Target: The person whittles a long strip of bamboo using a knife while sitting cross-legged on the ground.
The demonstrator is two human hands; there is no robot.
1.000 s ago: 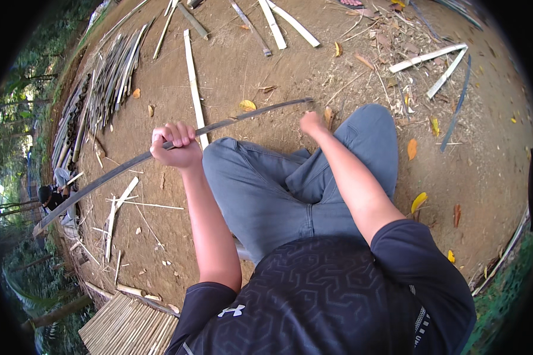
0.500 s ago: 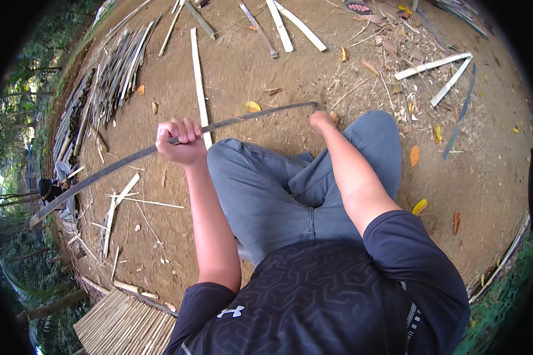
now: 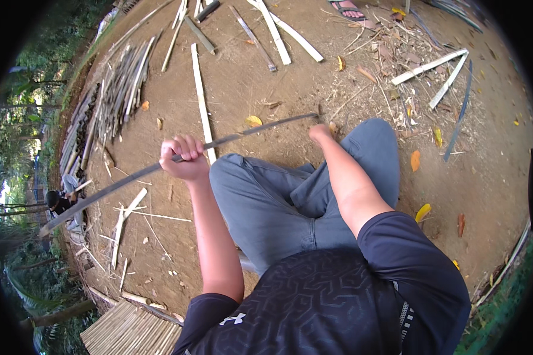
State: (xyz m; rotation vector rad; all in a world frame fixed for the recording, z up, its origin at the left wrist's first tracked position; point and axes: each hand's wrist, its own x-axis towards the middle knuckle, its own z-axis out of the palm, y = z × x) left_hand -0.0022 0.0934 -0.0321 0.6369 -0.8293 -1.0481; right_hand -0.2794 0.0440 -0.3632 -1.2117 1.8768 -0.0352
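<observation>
My left hand [image 3: 185, 158] is closed in a fist around a long, dark, slightly bowed bamboo strip [image 3: 121, 184]. The strip slants across in front of me, from low at the far left to a higher end beyond my right knee. At that right end my right hand [image 3: 320, 134] is curled closed. A thin dark piece [image 3: 320, 110], perhaps a blade, stands up just past its knuckles where the strip ends. Whatever the right fingers hold is mostly hidden by the hand. My legs [image 3: 260, 195] are folded beneath the strip.
Pale split bamboo slats [image 3: 200, 97] lie on the brown dirt ground, with a stack of poles [image 3: 121, 83] at the left. Shavings [image 3: 391, 59] and yellow leaves are scattered right. A slatted bamboo panel [image 3: 130, 331] is lower left. Another person [image 3: 62, 201] sits far left; a sandalled foot [image 3: 349, 10] shows at the top.
My view has tilted slightly, so the ground things sit a little lower and more of the sandalled foot shows. Both hands keep nearly the same place on the strip.
</observation>
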